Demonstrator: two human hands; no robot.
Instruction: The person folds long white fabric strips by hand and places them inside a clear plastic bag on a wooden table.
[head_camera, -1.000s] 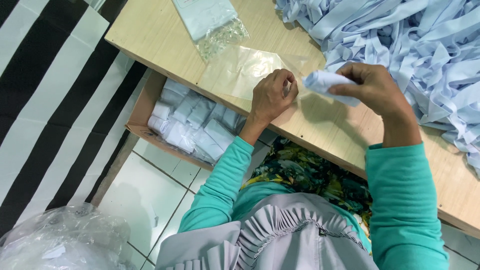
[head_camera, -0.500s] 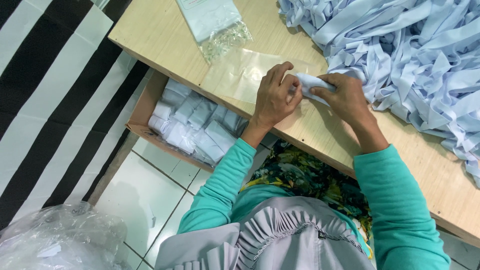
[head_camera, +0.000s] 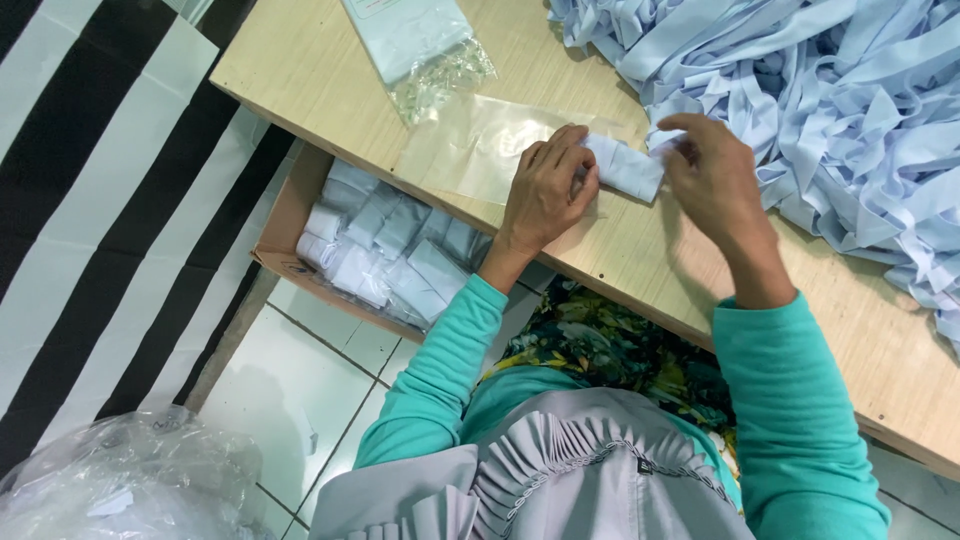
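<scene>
Closest to me is the near edge of the worktop (head_camera: 640, 290), and I'll place everything from the folded strip bundle (head_camera: 625, 168) that lies a little way in from that edge. My left hand (head_camera: 548, 188) sits on the bundle's left end, fingers curled over it and pressing it flat against the wood, so that hand is closed on the bundle. My right hand (head_camera: 712, 175) is just off the bundle's right end, fingers bent and pinched narrow at the end of the cloth; I judge it is touching there, though the fingertips hide the exact contact. The bundle's long axis runs left to right, tilted slightly, from one hand toward the other, so both hands are about equally near, one at each end. To the left of the bundle and partly under my left hand lies a clear plastic bag (head_camera: 470, 150), flat and open toward the bundle. Farther out, beyond and to the right of the bundle, is the heap of pale blue strips (head_camera: 850, 100).
</scene>
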